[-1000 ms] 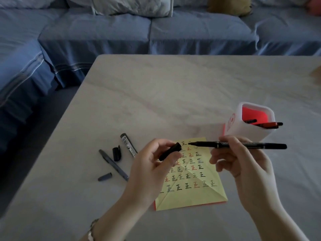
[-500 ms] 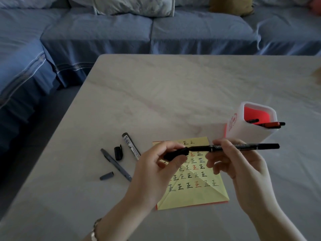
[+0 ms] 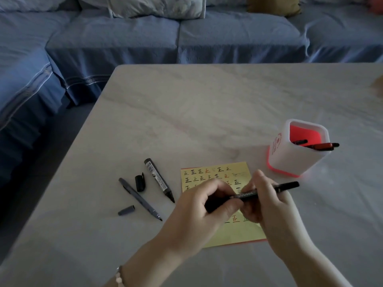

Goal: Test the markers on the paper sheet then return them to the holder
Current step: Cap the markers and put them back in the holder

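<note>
**Pale table: one marker held in both hands above the sheet**

Veined pale table fills the near ground. At its near edge the left wrist carries a beaded bracelet. The left hand is curled round the left end of a slim black marker and hides that end. The right hand pinches the barrel about mid-length. The marker is held off the surface, above the yellow paper sheet. Its long axis runs left to right, and its free end points right and slightly away. Whether its cap is fully seated cannot be told. Both hands mask the middle of the sheet. Rows of small black and red characters show on its far part.

Two uncapped items lie left of the sheet, tips at their near ends: a grey pen and a thick marker. A grey cap lies beside the pen, and a black cap lies between the two.

Farther right stands the white holder, upright, with a red lining and base. A red marker leans over its right rim, and a dark one sits inside. Beyond the table is a blue sofa with pale cushions.
</note>
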The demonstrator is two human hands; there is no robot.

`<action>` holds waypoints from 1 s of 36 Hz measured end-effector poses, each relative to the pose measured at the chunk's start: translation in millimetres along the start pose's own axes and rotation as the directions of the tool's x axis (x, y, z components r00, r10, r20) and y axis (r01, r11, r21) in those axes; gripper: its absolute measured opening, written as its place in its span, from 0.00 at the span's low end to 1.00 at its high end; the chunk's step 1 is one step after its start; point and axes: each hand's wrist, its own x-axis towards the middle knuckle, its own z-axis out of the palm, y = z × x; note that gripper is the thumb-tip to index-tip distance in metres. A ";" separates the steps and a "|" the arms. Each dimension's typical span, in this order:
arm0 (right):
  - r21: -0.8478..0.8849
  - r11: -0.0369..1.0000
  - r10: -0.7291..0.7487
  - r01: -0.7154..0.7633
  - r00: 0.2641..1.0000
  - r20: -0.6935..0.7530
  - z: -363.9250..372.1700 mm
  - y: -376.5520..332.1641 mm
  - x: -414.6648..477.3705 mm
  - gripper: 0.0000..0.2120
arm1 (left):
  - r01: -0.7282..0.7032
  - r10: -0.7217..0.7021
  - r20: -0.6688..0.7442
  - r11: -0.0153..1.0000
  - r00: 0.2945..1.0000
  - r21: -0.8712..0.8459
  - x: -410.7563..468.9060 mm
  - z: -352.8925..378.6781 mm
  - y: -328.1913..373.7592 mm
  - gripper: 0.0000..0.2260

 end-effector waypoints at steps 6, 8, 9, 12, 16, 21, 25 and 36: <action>0.018 0.996 0.086 -0.085 0.996 -0.013 5.0 9.4 -0.8 0.15 | 0.040 -0.046 -0.045 0.991 0.998 -0.124 7.0 7.8 0.6 0.04; -0.017 0.995 0.097 -0.097 0.995 -0.023 3.9 12.6 2.5 0.13 | 0.055 -0.065 -0.063 0.987 0.996 -0.149 7.6 10.5 -0.5 0.04; -0.035 0.994 0.099 -0.100 0.995 -0.026 3.4 14.4 3.7 0.12 | 0.057 -0.069 -0.076 0.986 0.995 -0.154 7.7 11.8 -1.0 0.04; -0.084 0.994 0.074 -0.075 0.997 -0.019 3.9 16.9 3.9 0.11 | 0.060 -0.080 -0.115 0.984 0.990 -0.169 8.2 13.8 -2.9 0.05; -0.058 0.998 0.026 -0.025 1.000 0.015 7.4 16.4 5.3 0.06 | 0.037 -0.064 -0.156 0.984 0.986 -0.173 8.6 13.5 -6.6 0.05; -0.041 0.999 0.035 -0.033 0.999 0.038 7.9 16.5 6.3 0.13 | 0.053 -0.077 -0.125 0.982 0.989 -0.183 8.8 9.0 -4.6 0.07; -0.034 0.997 0.064 -0.063 0.997 0.051 3.8 13.9 7.7 0.15 | 0.176 -0.200 -0.072 0.951 0.977 -0.255 13.2 8.8 -9.2 0.11; -0.056 0.998 -0.035 0.030 0.996 -0.080 -45.6 2.3 9.8 0.09 | 0.207 -0.227 0.040 0.938 0.973 0.277 54.1 18.5 -29.7 0.08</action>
